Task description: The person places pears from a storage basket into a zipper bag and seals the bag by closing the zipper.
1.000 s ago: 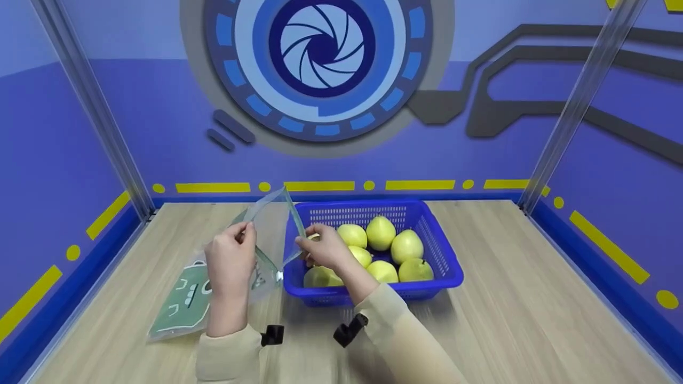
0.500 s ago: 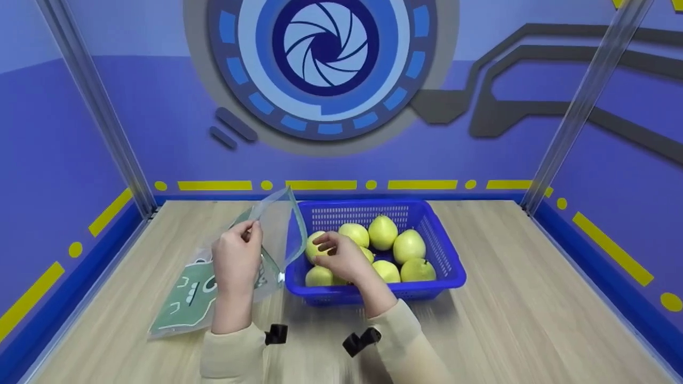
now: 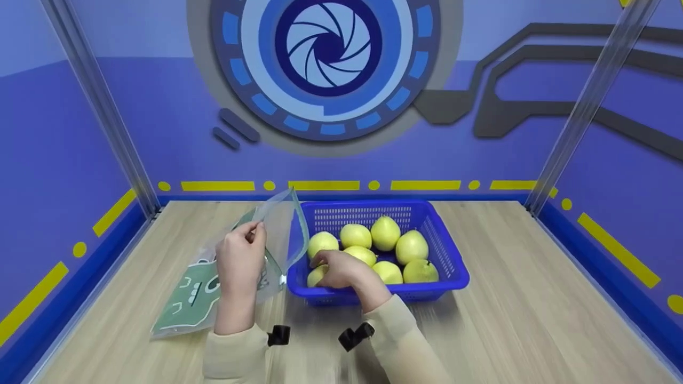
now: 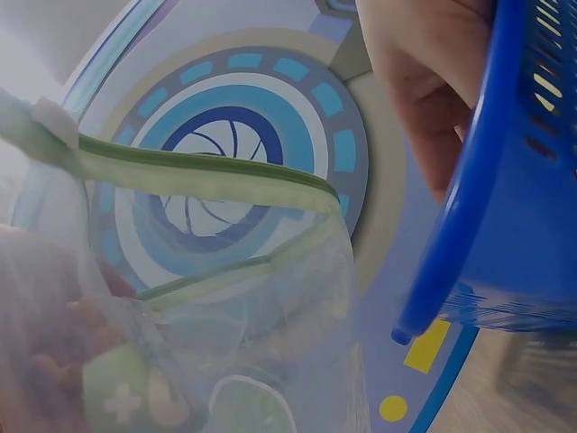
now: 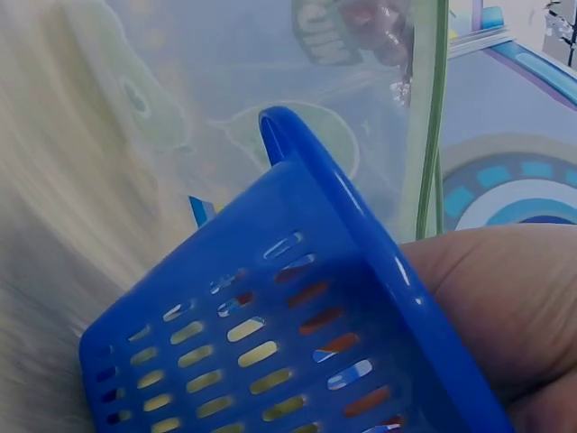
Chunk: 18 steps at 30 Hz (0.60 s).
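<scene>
In the head view my left hand pinches the upper edge of a clear zip bag with green trim, whose mouth gapes toward the basket. The left wrist view shows the bag's open mouth close up. My right hand reaches into the blue plastic basket, its thumb and fingers curled about a yellow-green pear at the front left corner. In the right wrist view the basket wall hides most of that hand. Several other pears lie around it in the basket.
The bag's lower part, with a green cartoon print, lies on the wooden table left of the basket. Blue patterned panels stand behind and at both sides, with metal posts at the corners.
My right hand has let go of the bag's edge, moved right and down into the basket, and closed about the front left pear. The left hand keeps its pinch on the bag.
</scene>
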### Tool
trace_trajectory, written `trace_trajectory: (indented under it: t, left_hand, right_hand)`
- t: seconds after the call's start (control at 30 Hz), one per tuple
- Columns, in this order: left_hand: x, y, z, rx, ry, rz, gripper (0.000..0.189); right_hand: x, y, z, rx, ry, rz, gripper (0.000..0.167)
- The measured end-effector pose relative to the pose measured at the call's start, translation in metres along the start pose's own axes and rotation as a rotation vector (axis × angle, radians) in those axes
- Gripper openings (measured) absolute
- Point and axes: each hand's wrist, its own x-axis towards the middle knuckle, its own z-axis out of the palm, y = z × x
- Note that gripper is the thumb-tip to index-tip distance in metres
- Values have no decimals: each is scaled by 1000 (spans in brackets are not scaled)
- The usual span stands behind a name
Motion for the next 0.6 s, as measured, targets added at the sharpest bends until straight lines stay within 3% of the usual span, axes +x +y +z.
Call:
trace_trajectory:
  t: [0.17, 0.47, 0.6]
  left_hand:
    - [0, -1, 2, -1, -8, 2, 29]
    - [0, -2, 1, -13, -15, 0, 29]
    - [0, -2, 2, -13, -15, 2, 30]
  right_hand:
    - [7, 0, 1, -50, -83, 31, 40]
    - [10, 0, 2, -73, -54, 1, 36]
    - [10, 0, 1, -124, -77, -24, 38]
